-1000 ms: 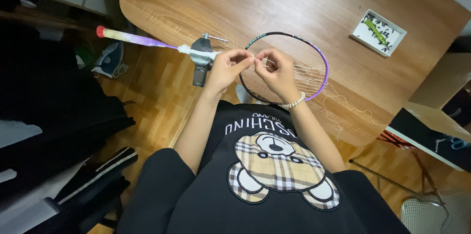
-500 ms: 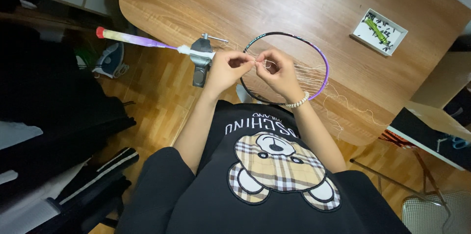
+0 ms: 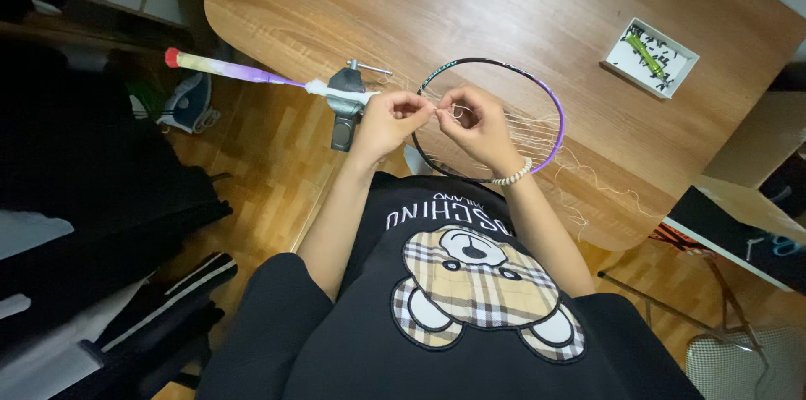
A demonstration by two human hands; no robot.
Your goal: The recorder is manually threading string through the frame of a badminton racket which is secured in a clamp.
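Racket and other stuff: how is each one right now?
Racket: clamped flat at table edge, partly strung.
String: pinched between both hands.
Left hand: grip closed on string.
Right hand: grip closed on string.
Vise: holding racket shaft.
White tray: holds small bits.

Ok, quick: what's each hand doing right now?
Left hand: pinched shut on the white string.
Right hand: pinched shut on the same string over the racket frame.

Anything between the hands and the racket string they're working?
Nothing visible. The left hand and right hand both already pinch the white string over the racket frame, clamped in the vise.
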